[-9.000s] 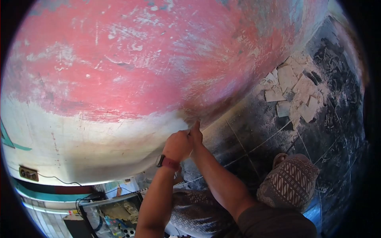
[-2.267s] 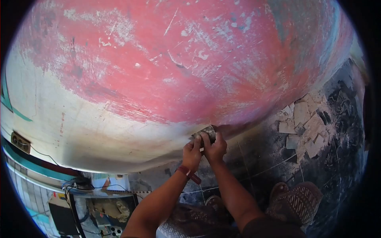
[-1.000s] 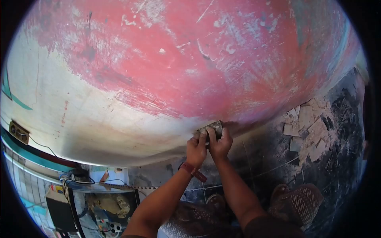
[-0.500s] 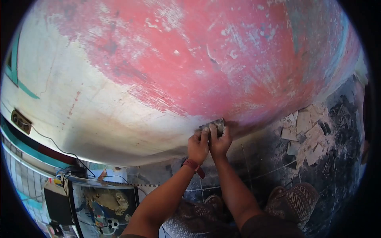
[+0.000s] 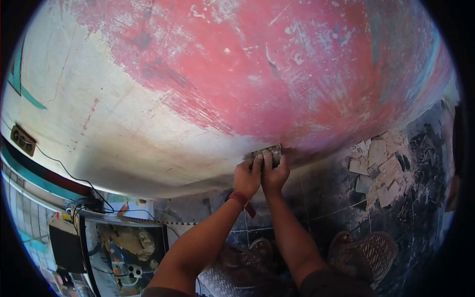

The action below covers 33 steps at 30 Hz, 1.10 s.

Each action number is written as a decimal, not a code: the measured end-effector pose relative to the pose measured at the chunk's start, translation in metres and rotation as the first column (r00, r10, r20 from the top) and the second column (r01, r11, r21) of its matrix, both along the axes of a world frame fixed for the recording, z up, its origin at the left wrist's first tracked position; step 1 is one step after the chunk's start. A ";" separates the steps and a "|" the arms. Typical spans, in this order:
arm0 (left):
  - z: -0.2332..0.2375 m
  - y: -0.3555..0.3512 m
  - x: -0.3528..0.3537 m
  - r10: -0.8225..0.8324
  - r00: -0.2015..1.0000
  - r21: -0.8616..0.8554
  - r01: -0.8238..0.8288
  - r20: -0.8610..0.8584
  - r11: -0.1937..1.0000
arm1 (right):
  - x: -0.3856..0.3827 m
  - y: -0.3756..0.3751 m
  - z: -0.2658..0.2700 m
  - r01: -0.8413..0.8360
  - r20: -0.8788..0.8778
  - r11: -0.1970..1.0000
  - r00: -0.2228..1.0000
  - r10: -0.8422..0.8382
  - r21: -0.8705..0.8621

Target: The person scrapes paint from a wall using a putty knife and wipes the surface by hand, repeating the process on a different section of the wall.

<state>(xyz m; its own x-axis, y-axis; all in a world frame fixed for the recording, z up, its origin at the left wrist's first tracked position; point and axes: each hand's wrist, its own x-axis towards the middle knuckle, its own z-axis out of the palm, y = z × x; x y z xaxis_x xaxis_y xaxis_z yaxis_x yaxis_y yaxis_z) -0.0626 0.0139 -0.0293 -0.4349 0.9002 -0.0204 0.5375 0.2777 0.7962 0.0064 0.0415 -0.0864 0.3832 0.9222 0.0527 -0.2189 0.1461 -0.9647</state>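
A wall (image 5: 208,84) fills most of the view, with worn red paint above and bare pale plaster below. Both my hands press a small grey sanding block (image 5: 269,152) against the wall's lower edge, where the red paint ends. My left hand (image 5: 247,175), with a red wristband, grips the block from the left. My right hand (image 5: 275,174) holds it from the right, fingers over its top. My patterned trouser knees (image 5: 363,250) show below.
Broken pale plaster pieces (image 5: 378,168) lie on the dark dusty tiled floor (image 5: 326,198) at right. A wall socket (image 5: 21,137) with a cable sits at far left. A dark box (image 5: 64,247) and a cluttered tray (image 5: 128,247) stand at lower left.
Nine seconds ago my hands were at the wall with no block visible; since 2.3 s ago both hold the block. It has shifted slightly right along the paint edge, and the view has drifted.
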 end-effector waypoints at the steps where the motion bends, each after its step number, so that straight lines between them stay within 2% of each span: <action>1: -0.003 0.005 -0.001 -0.007 0.999 -0.006 0.007 -0.042 1.000 | 0.001 0.006 -0.004 0.005 0.061 1.000 0.998 -0.004 -0.008; 3: -0.011 -0.001 0.000 -0.021 0.992 -0.019 0.019 -0.126 1.000 | 0.002 0.004 -0.022 0.021 0.182 0.999 0.983 -0.016 -0.024; 6: -0.012 -0.004 0.008 -0.021 0.977 -0.092 0.002 -0.211 0.996 | 0.001 -0.010 -0.029 0.072 0.289 0.986 0.957 -0.025 -0.153; 9: -0.005 -0.005 0.004 -0.042 0.968 -0.099 0.018 -0.245 0.995 | -0.005 -0.011 -0.024 0.096 0.212 0.983 0.975 -0.061 -0.158; 12: 0.021 0.002 0.009 -0.024 0.995 -0.038 0.020 -0.100 0.999 | 0.003 0.004 0.000 0.042 0.060 0.999 0.997 -0.043 0.019; 15: 0.007 0.003 0.004 -0.017 1.000 0.026 0.017 -0.017 1.000 | -0.002 0.008 -0.005 0.048 0.005 0.997 0.999 -0.048 0.064; 17: -0.010 -0.004 0.003 -0.016 0.997 -0.052 0.012 -0.074 0.999 | 0.000 -0.003 -0.028 0.043 0.171 0.998 0.985 -0.034 -0.046; 18: -0.005 -0.001 0.007 -0.018 0.994 -0.083 0.010 -0.105 0.997 | 0.004 -0.002 -0.022 0.051 0.249 0.994 0.968 -0.027 -0.093; 21: 0.003 -0.001 0.009 -0.008 0.987 -0.150 -0.017 -0.163 0.989 | 0.004 -0.010 -0.009 0.051 0.168 0.986 0.985 -0.024 -0.161; 24: 0.028 0.001 0.006 -0.033 0.983 -0.105 0.014 -0.182 0.994 | 0.001 -0.002 0.006 0.061 0.107 0.997 0.993 -0.055 -0.054; 27: 0.008 0.002 0.000 -0.051 0.996 0.051 0.055 -0.069 0.997 | 0.000 0.001 0.008 0.012 -0.006 0.999 1.000 -0.013 -0.034; 28: 0.015 0.001 0.001 -0.058 0.998 -0.065 0.057 -0.012 0.996 | -0.001 0.004 -0.003 0.019 0.070 1.000 0.997 -0.018 -0.011; 30: -0.014 -0.003 -0.014 -0.116 0.987 -0.111 0.104 -0.111 0.988 | -0.005 0.002 -0.030 0.030 0.138 0.999 0.990 -0.032 0.014; 31: -0.067 -0.002 -0.042 -0.293 0.894 -0.122 0.267 -0.338 0.956 | -0.003 -0.002 -0.027 0.061 0.141 0.998 0.988 -0.060 -0.006; 32: -0.084 -0.003 -0.052 -0.422 0.780 -0.246 0.344 -0.462 0.906 | -0.007 -0.010 -0.040 0.018 0.090 0.994 0.996 -0.009 -0.105; 33: -0.089 -0.001 -0.053 -0.440 0.782 -0.246 0.367 -0.440 0.897 | -0.008 -0.013 -0.038 0.034 0.059 0.993 0.998 -0.027 -0.114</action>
